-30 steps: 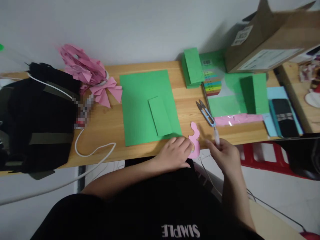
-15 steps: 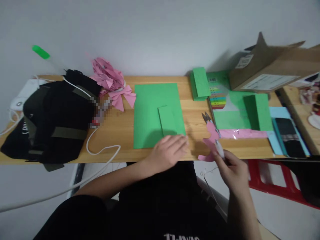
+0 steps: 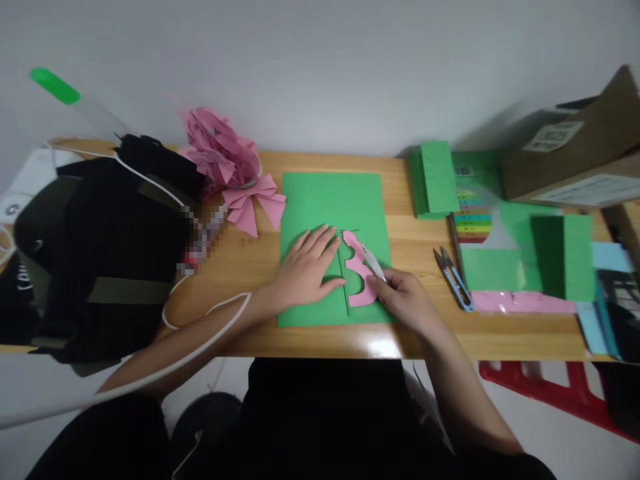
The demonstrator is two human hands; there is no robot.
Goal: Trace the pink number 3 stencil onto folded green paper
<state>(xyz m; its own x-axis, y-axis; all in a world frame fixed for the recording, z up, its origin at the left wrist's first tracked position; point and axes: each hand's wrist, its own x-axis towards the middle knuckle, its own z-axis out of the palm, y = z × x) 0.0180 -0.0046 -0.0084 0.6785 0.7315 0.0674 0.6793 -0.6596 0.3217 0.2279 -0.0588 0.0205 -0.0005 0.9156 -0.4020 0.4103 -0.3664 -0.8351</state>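
My left hand (image 3: 311, 270) lies flat with its fingers apart on a sheet of green paper (image 3: 330, 200). Between the fingers of my right hand (image 3: 403, 293) is a slim white pen (image 3: 373, 263), its tip pointing up and left. A wavy pink paper cutout (image 3: 364, 290) lies under the pen, by my right fingertips, over a narrow green folded strip (image 3: 356, 315). The strip's left edge shows as a dark line just right of my left fingers. Blue thread snips (image 3: 456, 280) lie on the table, right of the green sheet.
At the left are a black bag (image 3: 115, 247), crumpled pink paper (image 3: 220, 150) and a pink folded bow (image 3: 255, 203). A white cable (image 3: 200, 347) crosses my left forearm. Folded green stacks (image 3: 435, 180), a paper pack (image 3: 500, 267) and a cardboard box (image 3: 575, 153) stand right.
My right hand has moved left with the pen and pink cutout, from beside the snips onto the green sheet. My left hand has shifted left and up, fingers spread. The view has shifted.
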